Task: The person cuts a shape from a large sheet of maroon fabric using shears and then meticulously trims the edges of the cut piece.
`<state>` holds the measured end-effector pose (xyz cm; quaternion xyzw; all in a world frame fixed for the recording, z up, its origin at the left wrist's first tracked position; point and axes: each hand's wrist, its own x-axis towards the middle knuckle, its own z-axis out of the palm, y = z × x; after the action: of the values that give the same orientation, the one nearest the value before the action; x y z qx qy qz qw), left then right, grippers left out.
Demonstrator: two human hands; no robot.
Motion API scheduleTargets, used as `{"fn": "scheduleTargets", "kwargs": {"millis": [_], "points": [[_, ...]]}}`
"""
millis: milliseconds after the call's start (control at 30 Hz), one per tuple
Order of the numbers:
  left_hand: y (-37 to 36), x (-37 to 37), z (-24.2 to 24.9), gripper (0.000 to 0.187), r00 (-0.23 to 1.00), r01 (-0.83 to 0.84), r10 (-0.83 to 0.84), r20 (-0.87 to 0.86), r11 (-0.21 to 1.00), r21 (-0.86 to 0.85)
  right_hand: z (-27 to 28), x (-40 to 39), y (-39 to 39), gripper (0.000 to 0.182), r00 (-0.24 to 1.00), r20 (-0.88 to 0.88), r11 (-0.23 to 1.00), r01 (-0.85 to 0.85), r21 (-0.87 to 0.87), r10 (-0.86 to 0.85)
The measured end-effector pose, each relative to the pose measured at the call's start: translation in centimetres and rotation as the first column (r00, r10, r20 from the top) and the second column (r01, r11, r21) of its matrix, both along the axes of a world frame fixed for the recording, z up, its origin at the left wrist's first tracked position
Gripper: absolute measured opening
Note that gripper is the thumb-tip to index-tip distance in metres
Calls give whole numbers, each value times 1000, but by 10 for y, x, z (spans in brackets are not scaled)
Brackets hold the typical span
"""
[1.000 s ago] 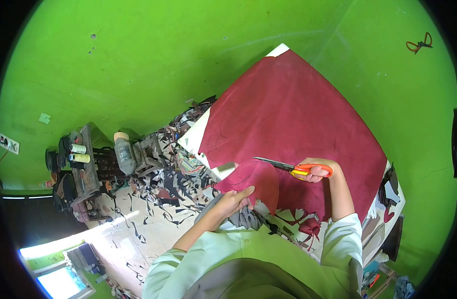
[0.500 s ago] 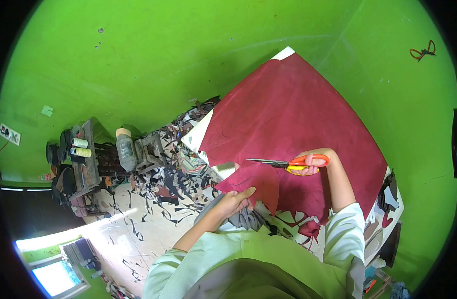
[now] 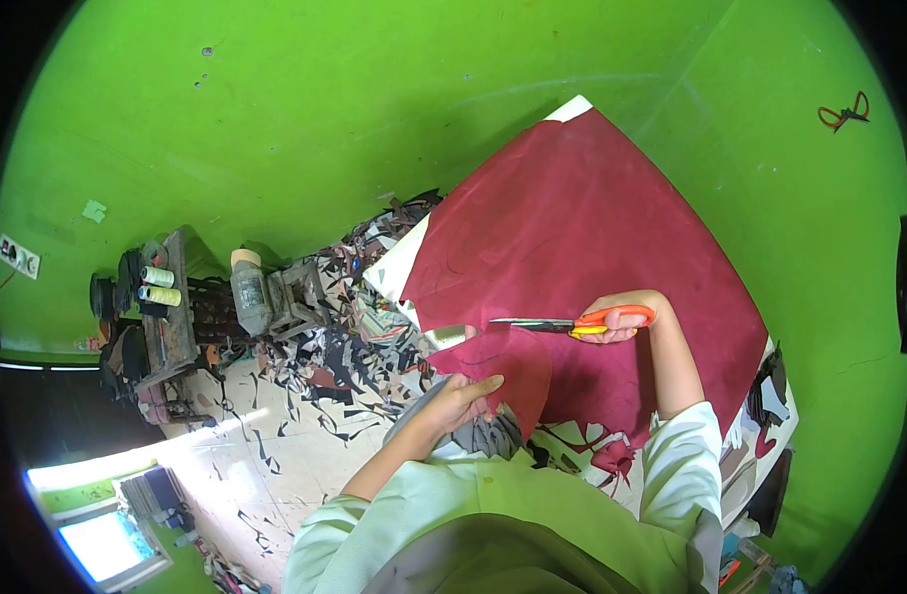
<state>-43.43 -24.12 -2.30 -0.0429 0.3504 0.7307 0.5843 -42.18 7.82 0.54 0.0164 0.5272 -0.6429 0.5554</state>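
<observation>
Head view: right hand point(image 3: 617, 325) grips scissors point(image 3: 580, 325); left hand point(image 3: 463, 398) pinches red sheet point(image 3: 592, 223); scraps point(image 3: 354, 361) near bottle point(image 3: 250, 299).

The broad dark red sheet point(image 3: 582, 228) looks like leather or coated cloth, matt and mostly smooth, with faint creases and scuffs. The scissors with orange and yellow handles point(image 3: 612, 322) pair smooth plastic grips with shiny metal blades. The long pale green sleeve point(image 3: 683, 463) is soft, folded, matt cloth. The bright green wall point(image 3: 305, 109) is painted and smooth, pitted in spots. The worn grey-brown rack point(image 3: 176, 337) appears to be rough, unpolished wood, and the cloudy grey bottle point(image 3: 250, 302) plastic. The pale tiled floor point(image 3: 305, 470) is smooth, glossy where light strikes it.
</observation>
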Motion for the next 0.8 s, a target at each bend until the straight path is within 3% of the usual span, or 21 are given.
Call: {"fn": "scheduleTargets", "kwargs": {"millis": [67,100,200,300,400,600,667,800], "points": [[0,-1,2,29,1000,2,-2,5,1000,11,-6,-5,1,16,1000,-12,999,-20,-38,19],[1,-1,3,30,1000,-4,4,2,1000,18,-9,-10,1,19,997,62,998,-51,-21,52],[1,-1,4,33,1000,-7,7,-1,999,32,-5,-17,-1,19,997,-17,991,-76,-108,75],[-1,-3,-2,35,1000,15,-16,7,999,30,-8,-23,-3,22,988,120,993,-83,-78,92],[-4,-4,-4,36,1000,8,-9,15,999,32,-1,-26,-9,22,974,225,996,-51,71,34],[-9,-5,-9,42,995,-5,5,96,1000,6,-4,-21,-3,17,999,-33,996,-37,78,39],[-8,-5,-9,42,993,2,-4,122,1000,17,-5,-21,-3,17,999,7,997,-44,65,44],[-8,-7,1,32,1000,22,-22,-4,1000,-19,4,-29,-6,20,991,19,991,-131,20,131]]}}
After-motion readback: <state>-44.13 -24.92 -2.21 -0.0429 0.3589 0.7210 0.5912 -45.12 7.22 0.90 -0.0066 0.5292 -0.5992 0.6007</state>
